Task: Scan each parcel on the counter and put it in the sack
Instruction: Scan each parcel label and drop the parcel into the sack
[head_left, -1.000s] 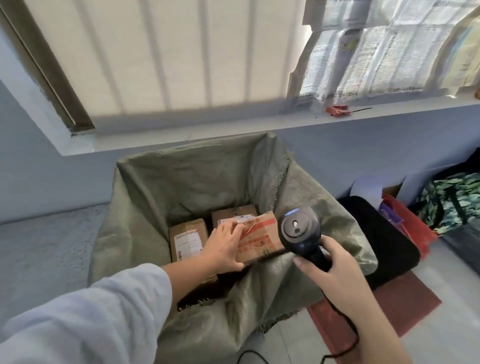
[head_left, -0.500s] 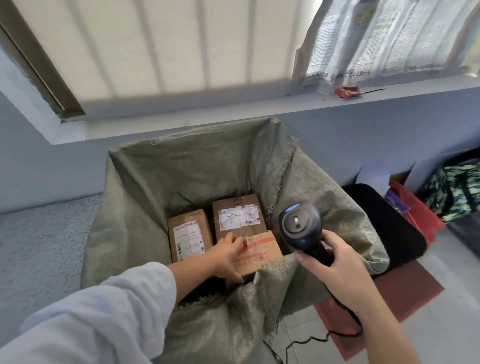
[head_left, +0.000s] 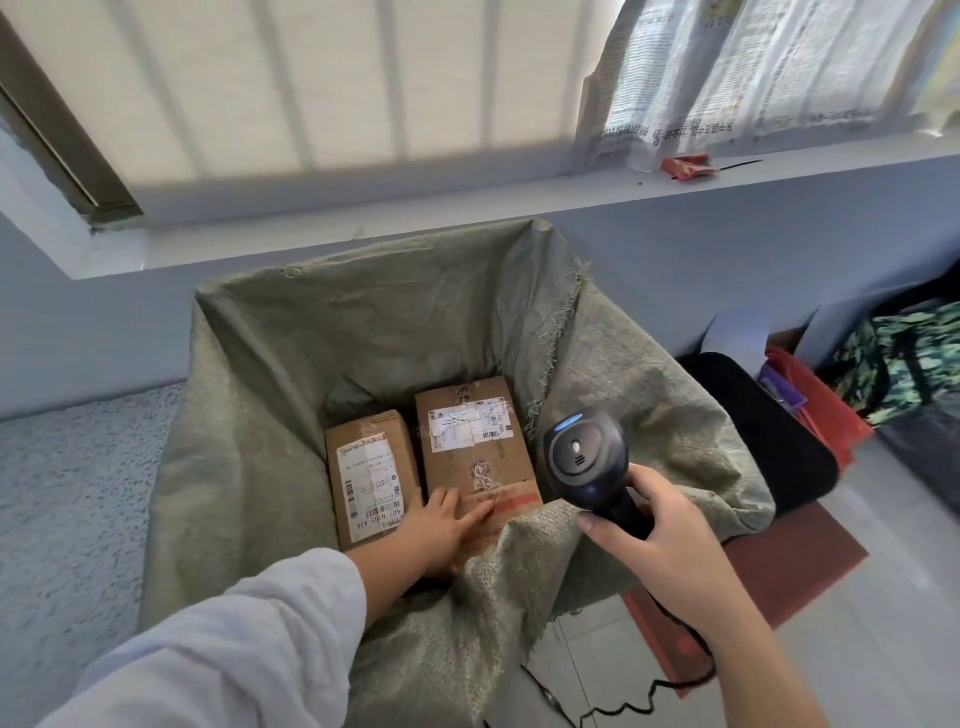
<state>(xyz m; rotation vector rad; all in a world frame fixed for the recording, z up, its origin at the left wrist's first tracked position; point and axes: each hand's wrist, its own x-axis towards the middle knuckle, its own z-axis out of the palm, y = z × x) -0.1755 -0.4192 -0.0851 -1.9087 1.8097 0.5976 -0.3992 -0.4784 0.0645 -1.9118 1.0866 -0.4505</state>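
Note:
A grey-green woven sack (head_left: 291, 374) stands open below me. At its bottom lie two brown parcels with white labels, one on the left (head_left: 370, 470) and a larger one behind on the right (head_left: 470, 434). In front of the larger one sits a third parcel with red tape (head_left: 517, 503). My left hand (head_left: 449, 525) reaches into the sack and rests on this red-taped parcel with fingers laid flat over it. My right hand (head_left: 662, 545) grips the handle of a black barcode scanner (head_left: 582, 457), held over the sack's right rim.
A speckled grey counter (head_left: 62, 499) lies to the left of the sack. On the right are a black cushion (head_left: 769, 431), a red mat (head_left: 810, 561), a red bag (head_left: 821, 415) and a patterned bag (head_left: 909, 358). The scanner's cable (head_left: 623, 701) trails on the floor.
My left hand has lowered the red-taped parcel from the sack's mouth to its bottom, and its grip has loosened to flat fingers. The scanner has stayed beside the rim.

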